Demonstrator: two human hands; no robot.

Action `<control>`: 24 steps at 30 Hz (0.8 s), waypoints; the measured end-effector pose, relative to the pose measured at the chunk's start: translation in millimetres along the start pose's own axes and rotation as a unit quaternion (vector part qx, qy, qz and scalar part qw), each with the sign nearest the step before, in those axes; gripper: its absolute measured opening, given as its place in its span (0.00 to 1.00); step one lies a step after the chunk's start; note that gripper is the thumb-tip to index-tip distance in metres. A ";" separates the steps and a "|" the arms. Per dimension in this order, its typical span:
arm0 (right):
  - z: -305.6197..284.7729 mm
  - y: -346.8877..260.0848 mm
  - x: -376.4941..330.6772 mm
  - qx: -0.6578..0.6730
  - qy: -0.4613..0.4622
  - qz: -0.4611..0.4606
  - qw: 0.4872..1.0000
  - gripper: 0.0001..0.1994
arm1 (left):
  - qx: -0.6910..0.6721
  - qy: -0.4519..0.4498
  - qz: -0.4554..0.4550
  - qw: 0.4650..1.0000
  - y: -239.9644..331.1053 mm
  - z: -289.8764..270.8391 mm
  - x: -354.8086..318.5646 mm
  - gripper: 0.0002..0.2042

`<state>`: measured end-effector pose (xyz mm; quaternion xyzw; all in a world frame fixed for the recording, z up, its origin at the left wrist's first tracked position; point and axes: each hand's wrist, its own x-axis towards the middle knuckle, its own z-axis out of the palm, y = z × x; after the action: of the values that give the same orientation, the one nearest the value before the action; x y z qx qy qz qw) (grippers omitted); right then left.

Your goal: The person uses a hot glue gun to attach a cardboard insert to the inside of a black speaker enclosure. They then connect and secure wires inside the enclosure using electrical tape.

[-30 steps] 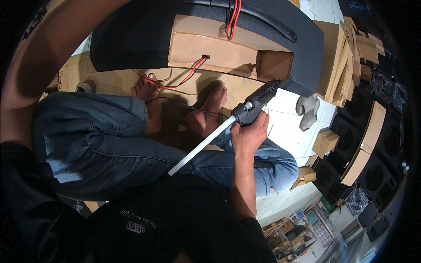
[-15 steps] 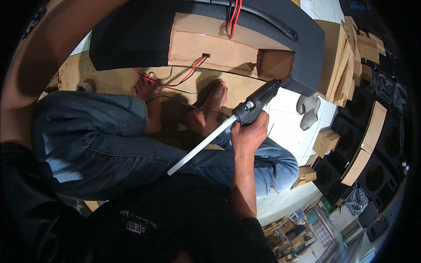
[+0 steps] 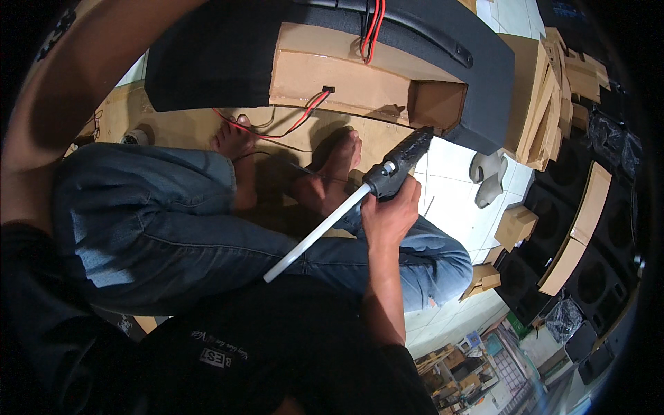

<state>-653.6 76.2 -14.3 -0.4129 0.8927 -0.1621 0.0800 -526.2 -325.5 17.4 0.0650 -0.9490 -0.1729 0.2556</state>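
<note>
In my right hand (image 3: 391, 216) is a black hot glue gun (image 3: 398, 166), with my fingers wrapped round its handle. A long white glue stick (image 3: 315, 234) sticks out of its back end toward my lap. The gun's nozzle end points at the lower right corner of a black speaker cabinet (image 3: 200, 66). An open recess in the cabinet shows bare brown wood panels (image 3: 339, 72). Red and black wires (image 3: 304, 119) come out of a small hole in that panel. My left forearm (image 3: 83, 90) reaches up past the cabinet's left side; its hand is out of the picture.
My bare feet (image 3: 339, 155) rest on a plywood board below the cabinet. Grey slippers (image 3: 488, 180) lie on the white tiles. Cardboard pieces (image 3: 536, 104) stand right of the cabinet. Several black speaker boxes (image 3: 588, 280) line the right side, with a long cardboard strip (image 3: 577, 228) on them.
The glue gun has shifted slightly to the left along the cabinet's lower edge with my right hand. The cabinet appears slightly farther right and lower in the picture.
</note>
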 end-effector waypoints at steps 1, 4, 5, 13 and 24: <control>-0.5 -1.5 -2.8 0.002 -0.012 0.004 1.000 0.20 | 0.005 0.003 0.007 1.000 -0.2 0.2 -0.2 0.10; 0.0 -5.7 -11.9 0.013 -0.018 -0.036 0.999 0.21 | 0.020 0.013 0.021 0.999 -0.4 0.5 -0.1 0.10; 1.8 -4.8 -15.9 0.018 -0.026 -0.041 0.999 0.21 | 0.027 0.017 0.022 0.999 0.8 0.4 0.4 0.09; 3.7 -1.9 -29.7 0.037 -0.082 -0.039 0.995 0.32 | 0.138 -0.173 -0.001 0.975 26.3 -17.4 16.6 0.21; -13.2 14.4 -31.5 0.212 0.010 -0.050 0.976 0.23 | 0.204 -0.329 -0.079 0.919 141.1 -55.6 -25.1 0.07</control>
<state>-647.1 112.0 -6.7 -0.4290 0.8168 -0.3559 0.1489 -481.3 -205.0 101.8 0.1296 -0.9861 -0.0065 -0.1040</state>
